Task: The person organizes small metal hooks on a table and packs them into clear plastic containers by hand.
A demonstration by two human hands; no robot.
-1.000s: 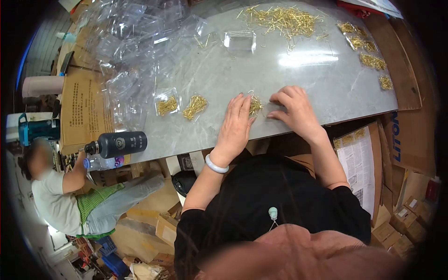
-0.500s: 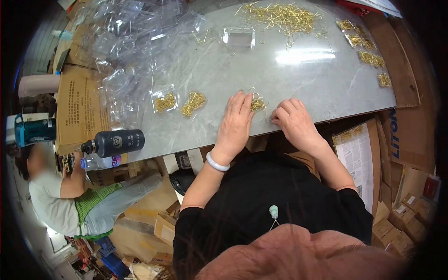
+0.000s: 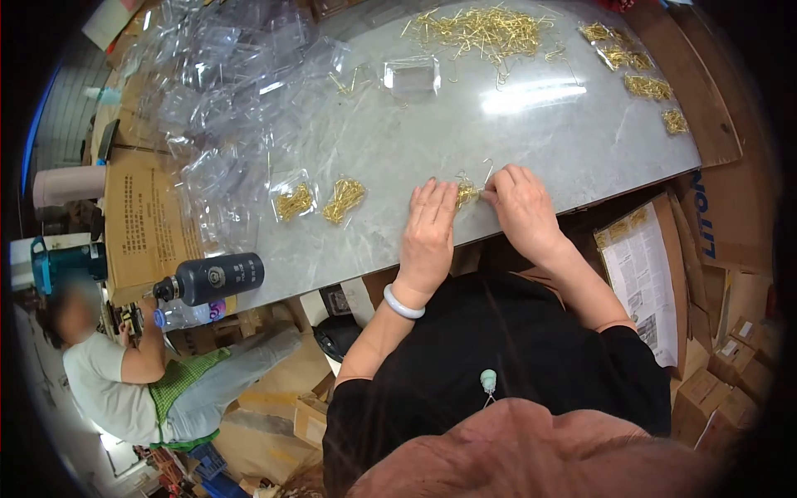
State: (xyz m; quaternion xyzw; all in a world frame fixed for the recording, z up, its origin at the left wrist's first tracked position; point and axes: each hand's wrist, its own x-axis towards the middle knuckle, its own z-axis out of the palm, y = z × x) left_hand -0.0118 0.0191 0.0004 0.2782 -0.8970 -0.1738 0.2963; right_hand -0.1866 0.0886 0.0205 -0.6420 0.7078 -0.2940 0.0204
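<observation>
My left hand (image 3: 429, 236) lies on the grey table with its fingers stretched out, beside a small clear plastic pack of gold hooks (image 3: 466, 193). On the other side of the pack, my right hand (image 3: 525, 207) is closed in a pinch. A thin gold hook (image 3: 487, 168) sticks up from its fingertips; part of it is hidden by the fingers. Further left lie two more bundles of gold hooks, one in a clear tray (image 3: 292, 202) and one beside it (image 3: 344, 200).
Clear plastic trays (image 3: 241, 91) are heaped at the left. A loose pile of gold hooks (image 3: 481, 31) lies at the back, near a single clear tray (image 3: 412, 77). Filled packs (image 3: 647, 86) line the right edge. A dark bottle (image 3: 217, 279) stands near another person (image 3: 116, 365).
My right hand has come in closer to the pack, and a hook now stands up at its fingertips. My left hand stays beside the pack. The camera view has shifted slightly.
</observation>
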